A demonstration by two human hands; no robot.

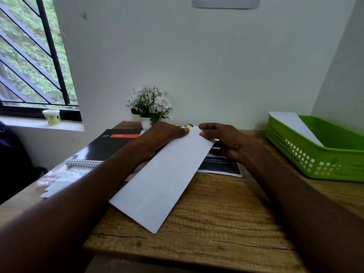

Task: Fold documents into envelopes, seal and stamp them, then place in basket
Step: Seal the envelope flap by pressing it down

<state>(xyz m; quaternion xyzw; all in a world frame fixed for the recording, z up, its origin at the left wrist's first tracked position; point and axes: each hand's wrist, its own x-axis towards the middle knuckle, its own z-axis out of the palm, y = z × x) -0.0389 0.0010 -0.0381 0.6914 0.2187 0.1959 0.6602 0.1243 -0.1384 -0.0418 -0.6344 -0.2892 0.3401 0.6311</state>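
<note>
- Envelope (163,180): a long white one held slanting over the wooden desk (216,223), its near corner low toward the person and its far end raised between both hands. I cannot tell whether the near corner touches the desk.
- Left hand (157,142) has its fingers curled round the far left edge, thumb on top, probably to steady it.
- Right hand (222,140) pinches the far right corner, fingers bent; a grip at the open end would suit slipping a paper in or closing the flap, though no flap shows.
- Green basket (319,154) sits at the right, well apart, with one white envelope (295,125) already leaning inside, so some of the work looks done.
- Beside the left arm lie a black spiral notebook (106,146) and loose white sheets (57,186); a dark printed sheet (222,166) lies under the right hand.
- A pot of white flowers (149,105) stands by the wall.
</note>
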